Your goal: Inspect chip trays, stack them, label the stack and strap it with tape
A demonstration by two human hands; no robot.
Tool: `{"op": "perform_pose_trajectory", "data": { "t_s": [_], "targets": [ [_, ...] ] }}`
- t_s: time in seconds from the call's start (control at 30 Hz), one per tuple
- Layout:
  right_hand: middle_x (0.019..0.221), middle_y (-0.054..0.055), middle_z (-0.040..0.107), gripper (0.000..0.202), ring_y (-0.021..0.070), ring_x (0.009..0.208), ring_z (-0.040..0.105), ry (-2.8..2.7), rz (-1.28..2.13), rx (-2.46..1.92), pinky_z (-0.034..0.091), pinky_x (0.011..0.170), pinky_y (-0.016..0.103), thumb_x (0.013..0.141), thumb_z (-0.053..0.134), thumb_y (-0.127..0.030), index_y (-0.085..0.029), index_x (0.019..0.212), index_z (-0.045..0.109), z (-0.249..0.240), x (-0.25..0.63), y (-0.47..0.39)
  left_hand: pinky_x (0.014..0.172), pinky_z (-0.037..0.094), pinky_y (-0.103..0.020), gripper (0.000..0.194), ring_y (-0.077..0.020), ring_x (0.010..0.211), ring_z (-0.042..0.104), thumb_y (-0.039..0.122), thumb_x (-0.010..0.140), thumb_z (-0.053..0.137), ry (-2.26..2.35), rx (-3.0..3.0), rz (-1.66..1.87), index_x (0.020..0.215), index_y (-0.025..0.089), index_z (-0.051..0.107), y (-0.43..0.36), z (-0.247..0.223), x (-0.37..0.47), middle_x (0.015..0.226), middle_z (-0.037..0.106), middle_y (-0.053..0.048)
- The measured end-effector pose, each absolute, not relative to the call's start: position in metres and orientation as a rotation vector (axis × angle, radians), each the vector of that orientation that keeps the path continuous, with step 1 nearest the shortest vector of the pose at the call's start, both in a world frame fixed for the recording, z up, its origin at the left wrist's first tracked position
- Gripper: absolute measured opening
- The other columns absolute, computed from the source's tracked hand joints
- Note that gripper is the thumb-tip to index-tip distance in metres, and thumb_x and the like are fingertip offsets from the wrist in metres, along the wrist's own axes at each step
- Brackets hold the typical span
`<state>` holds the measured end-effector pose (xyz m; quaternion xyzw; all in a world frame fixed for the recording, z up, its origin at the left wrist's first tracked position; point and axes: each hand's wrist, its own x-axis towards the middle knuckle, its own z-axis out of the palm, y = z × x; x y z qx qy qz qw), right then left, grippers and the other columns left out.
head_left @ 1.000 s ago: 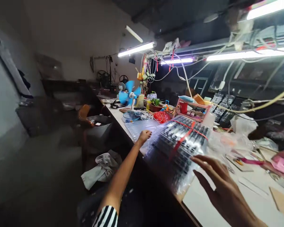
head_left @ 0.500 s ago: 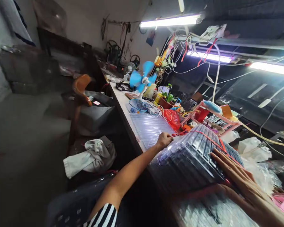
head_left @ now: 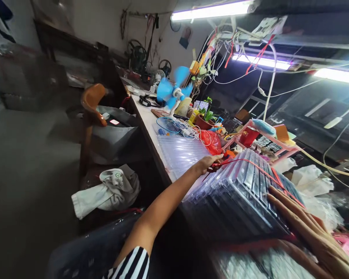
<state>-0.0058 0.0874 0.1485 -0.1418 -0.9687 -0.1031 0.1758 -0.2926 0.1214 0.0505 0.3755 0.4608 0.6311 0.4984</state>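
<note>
A thick stack of clear plastic trays point(head_left: 241, 193) stands at the table's edge, with a red strap point(head_left: 258, 169) running over its top. My left hand point(head_left: 208, 163) is at the stack's far left corner, its fingers around the strap and the thumb pointing along it. Flat on top of the stack's right side lies my right hand point(head_left: 305, 224), fingers stretched out, close to the strap. Below the stack, more clear plastic point(head_left: 256, 263) shows, partly blurred.
On the table point(head_left: 147, 120) are a flat clear tray point(head_left: 180, 149), a red bag point(head_left: 211, 141), a spinning blue fan point(head_left: 177, 93) and a potted plant point(head_left: 203, 122). Plastic bags point(head_left: 314, 182) lie at right; a cloth point(head_left: 113, 186) and chair point(head_left: 94, 102) at left.
My left hand has moved slightly right, and its thumb is now extended. The stack and my right hand appear a little further right and lower as the view shifts.
</note>
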Motion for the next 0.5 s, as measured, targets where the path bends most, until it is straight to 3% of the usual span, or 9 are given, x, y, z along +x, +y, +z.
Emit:
{"op": "perform_pose_trajectory", "data": {
  "t_s": [0.13, 0.33, 0.5],
  "targets": [
    [0.146, 0.004, 0.034, 0.059, 0.0344, 0.13, 0.034, -2.739, -0.313, -0.386, 0.037, 0.094, 0.054, 0.087, 0.038, -0.055, -0.035, 0.142, 0.026, 0.1527, -0.0098, 0.0808, 0.044, 0.032, -0.021, 0.037, -0.0057, 0.042, 0.041, 0.042, 0.062, 0.076, 1.201, 1.012, 1.607, 0.053, 0.012, 0.055, 0.1194, 0.0599, -0.2916, 0.046, 0.047, 0.005],
    [0.144, 0.005, 0.036, 0.065, 0.0322, 0.129, 0.035, -2.724, -0.357, -0.348, 0.038, 0.097, 0.052, 0.085, 0.046, -0.054, -0.036, 0.143, 0.023, 0.1516, -0.0106, 0.0844, 0.057, 0.047, -0.024, 0.019, -0.0088, 0.059, 0.055, 0.03, 0.087, 0.056, 1.382, 0.984, 1.811, 0.083, 0.011, 0.059, 0.1132, 0.0586, -0.2852, 0.072, 0.059, 0.001],
    [0.146, 0.005, 0.034, 0.063, 0.0304, 0.132, 0.032, -2.756, -0.259, -0.417, 0.034, 0.101, 0.053, 0.086, 0.046, -0.054, -0.036, 0.142, 0.026, 0.1557, -0.0129, 0.0802, 0.062, 0.051, -0.028, 0.022, -0.0117, 0.069, 0.059, 0.032, 0.089, 0.052, 1.564, 0.934, 1.846, 0.093, 0.011, 0.059, 0.1149, 0.0633, -0.2873, 0.083, 0.061, -0.002]
  ]
}}
